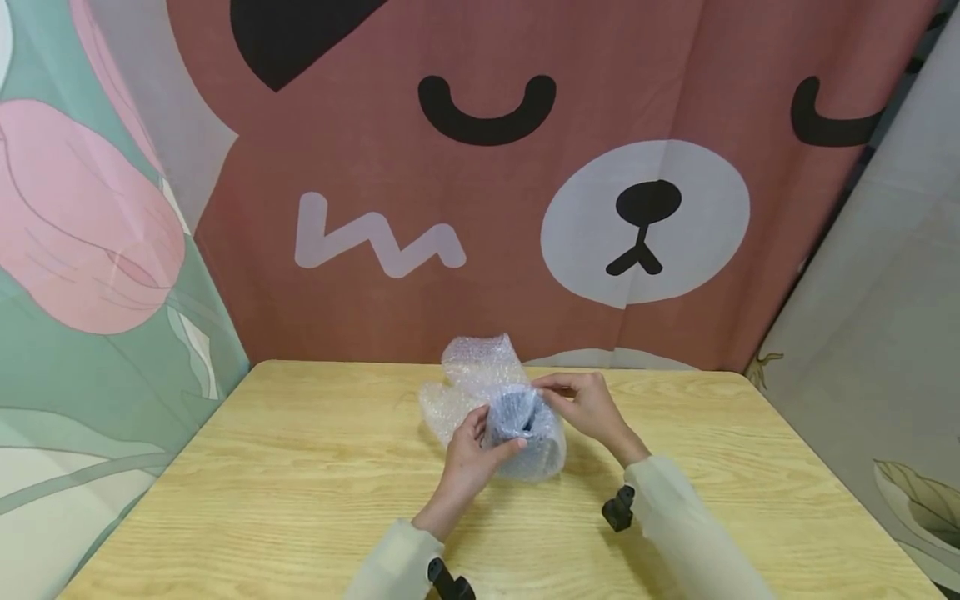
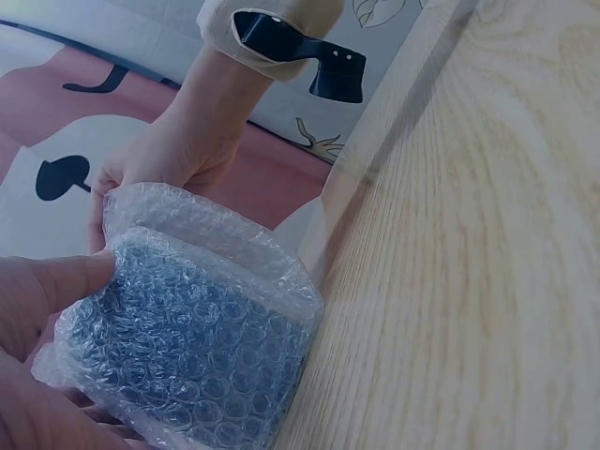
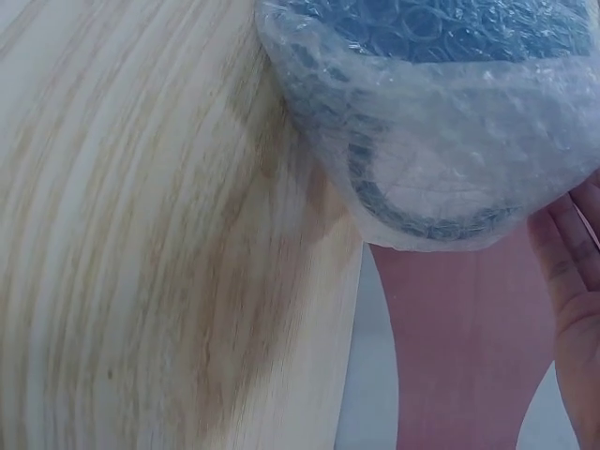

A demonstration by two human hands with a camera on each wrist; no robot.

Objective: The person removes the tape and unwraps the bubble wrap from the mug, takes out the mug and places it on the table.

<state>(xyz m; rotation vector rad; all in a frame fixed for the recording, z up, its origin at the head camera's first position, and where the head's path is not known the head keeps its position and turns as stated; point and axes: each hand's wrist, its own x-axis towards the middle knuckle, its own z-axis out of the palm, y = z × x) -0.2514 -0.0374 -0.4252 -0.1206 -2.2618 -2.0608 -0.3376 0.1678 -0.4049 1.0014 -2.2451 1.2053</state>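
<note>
A blue object wrapped in bubble wrap point(image 1: 528, 454) stands near the middle of the wooden table, its kind blurred by the wrap. A curved dark band shows through the layers in the right wrist view. My left hand point(image 1: 468, 458) holds the bundle from the left, thumb point(image 2: 80, 277) on the near upper edge and fingers round the side. At the upper right edge, my right hand point(image 1: 588, 404) pinches the bubble wrap between thumb and fingertips. Loose bubble wrap point(image 1: 480, 367) trails behind the bundle to the back left.
The wooden table point(image 1: 300, 467) reaches back to a hanging cloth point(image 1: 495, 192) with a printed bear face. Printed cloths also hang on the left point(image 1: 82, 217) and right point(image 1: 877, 317). A black camera mount point(image 1: 618, 508) is on the right wrist, another point(image 1: 450, 581) on the left.
</note>
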